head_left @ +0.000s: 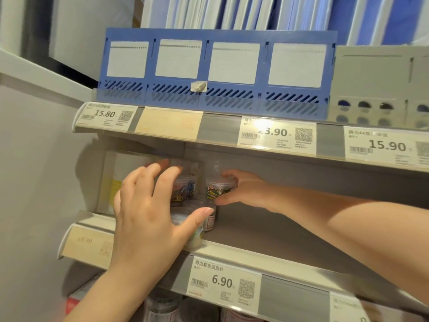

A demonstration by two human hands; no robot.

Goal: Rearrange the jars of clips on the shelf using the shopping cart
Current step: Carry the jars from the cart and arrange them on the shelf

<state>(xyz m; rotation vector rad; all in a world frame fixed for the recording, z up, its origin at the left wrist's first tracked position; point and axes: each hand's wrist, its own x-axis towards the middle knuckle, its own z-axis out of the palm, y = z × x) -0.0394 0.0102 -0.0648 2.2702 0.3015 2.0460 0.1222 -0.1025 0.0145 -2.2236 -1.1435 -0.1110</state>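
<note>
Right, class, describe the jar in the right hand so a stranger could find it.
Below the blue file rack runs the middle shelf, above the 6.90 price tag. Small clear jars of coloured clips cluster at its left end. Yours is the rightmost upper jar, the one the right hand holds.

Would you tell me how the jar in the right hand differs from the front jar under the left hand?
The held jar sits higher; the front jar stands on the shelf. The right hand grips the held jar round its side; the left hand lies spread over the front jar, hiding most of it. The held jar's coloured clips show plainly; the front jar's do not. Both are clear round jars.
</note>
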